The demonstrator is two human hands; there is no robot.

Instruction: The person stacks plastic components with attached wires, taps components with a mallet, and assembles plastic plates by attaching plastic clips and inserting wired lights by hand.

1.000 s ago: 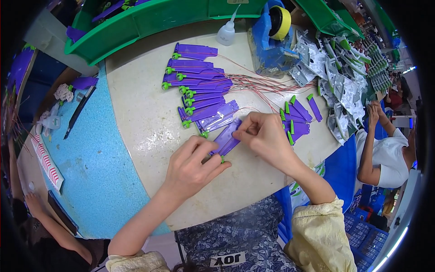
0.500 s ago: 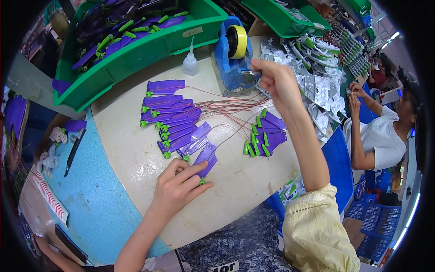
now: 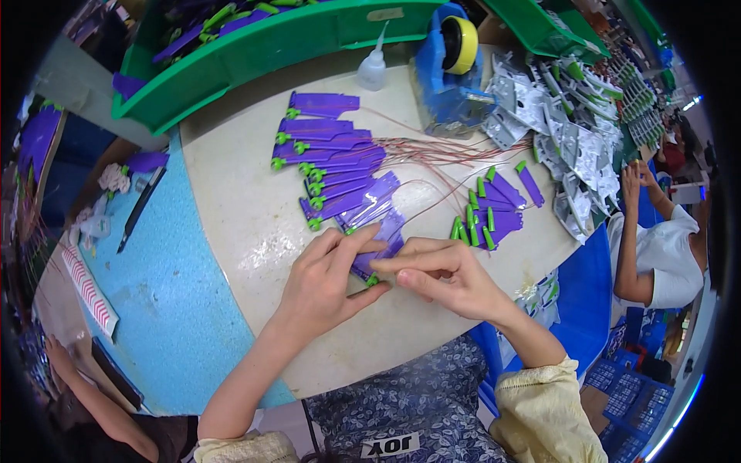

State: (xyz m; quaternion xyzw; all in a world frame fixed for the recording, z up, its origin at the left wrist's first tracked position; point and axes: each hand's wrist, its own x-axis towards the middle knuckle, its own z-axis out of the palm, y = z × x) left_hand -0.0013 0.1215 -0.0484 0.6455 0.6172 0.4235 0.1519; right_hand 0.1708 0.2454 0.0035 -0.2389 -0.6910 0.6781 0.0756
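Observation:
My left hand (image 3: 320,282) is curled over a flat purple plastic piece (image 3: 392,228) with a green knob-like end, pinning it to the table by fingers and thumb. Beside it my right hand (image 3: 451,282) reaches in, its fingertips pressed together on the piece; whatever they may pinch is hidden. Just beyond, similar purple pieces (image 3: 340,166) lie in an overlapping row, green ends to the left. Thin reddish wires (image 3: 432,149) run from them to the right. A second cluster of purple pieces (image 3: 500,202) with green tips lies right of my hands.
A blue tape dispenser (image 3: 444,85) with yellow tape stands behind, beside a white squeeze bottle (image 3: 372,71). A green bin (image 3: 285,46) borders the back left. Grey-white plastic parts (image 3: 575,147) are heaped at right, above a blue bin (image 3: 583,285). A black cutter (image 3: 143,208) lies left.
My right hand has come down from the tape dispenser to the purple piece under my left hand. The left hand stays on that piece. The whole view has shifted.

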